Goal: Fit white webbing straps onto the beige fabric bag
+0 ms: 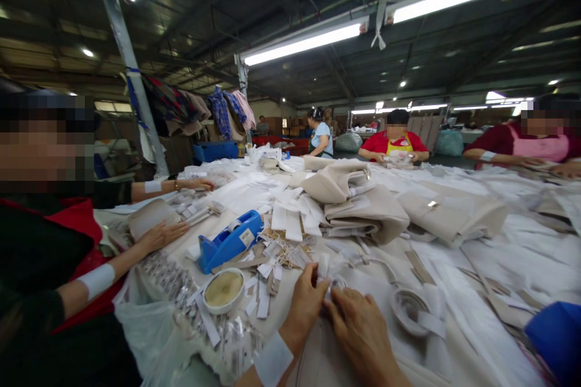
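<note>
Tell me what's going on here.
At a long table heaped with white and beige cloth, a person's left hand and right hand pinch a small white piece between their fingers. A blue tape dispenser sits nearby, with folded beige fabric pieces beyond it. A co-worker's hand rests on the cloth to the left, while a co-worker in a yellow apron and another in a pink apron work across the table.
</note>
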### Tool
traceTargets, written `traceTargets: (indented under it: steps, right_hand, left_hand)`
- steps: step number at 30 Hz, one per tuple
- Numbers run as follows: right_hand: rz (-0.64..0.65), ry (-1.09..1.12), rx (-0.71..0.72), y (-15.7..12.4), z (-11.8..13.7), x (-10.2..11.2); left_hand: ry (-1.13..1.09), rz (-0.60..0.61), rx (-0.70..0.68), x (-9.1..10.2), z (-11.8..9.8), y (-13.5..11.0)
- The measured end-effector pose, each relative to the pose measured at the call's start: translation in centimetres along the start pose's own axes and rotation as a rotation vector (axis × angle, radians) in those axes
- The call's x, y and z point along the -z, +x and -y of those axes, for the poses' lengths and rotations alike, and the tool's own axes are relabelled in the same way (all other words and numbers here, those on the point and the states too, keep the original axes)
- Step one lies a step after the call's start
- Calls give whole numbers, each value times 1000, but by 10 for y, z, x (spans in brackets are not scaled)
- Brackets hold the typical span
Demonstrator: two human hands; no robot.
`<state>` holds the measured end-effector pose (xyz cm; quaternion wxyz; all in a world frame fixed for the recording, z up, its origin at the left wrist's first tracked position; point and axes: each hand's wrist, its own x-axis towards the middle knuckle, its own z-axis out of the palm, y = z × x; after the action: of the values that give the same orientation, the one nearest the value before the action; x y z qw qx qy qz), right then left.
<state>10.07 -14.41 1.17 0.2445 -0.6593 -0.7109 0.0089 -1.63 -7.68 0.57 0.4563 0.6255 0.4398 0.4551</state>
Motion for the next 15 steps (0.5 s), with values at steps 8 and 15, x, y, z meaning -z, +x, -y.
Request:
traceTargets:
  steps: [8, 15]
  right_hand:
    - [-238, -4, -42, 7, -36, -34]
    - [-588, 19, 151, 8, -59, -46]
  left_hand:
    - [596, -57, -483, -8, -6, -21]
    - [951, 192, -639, -13, 1, -17]
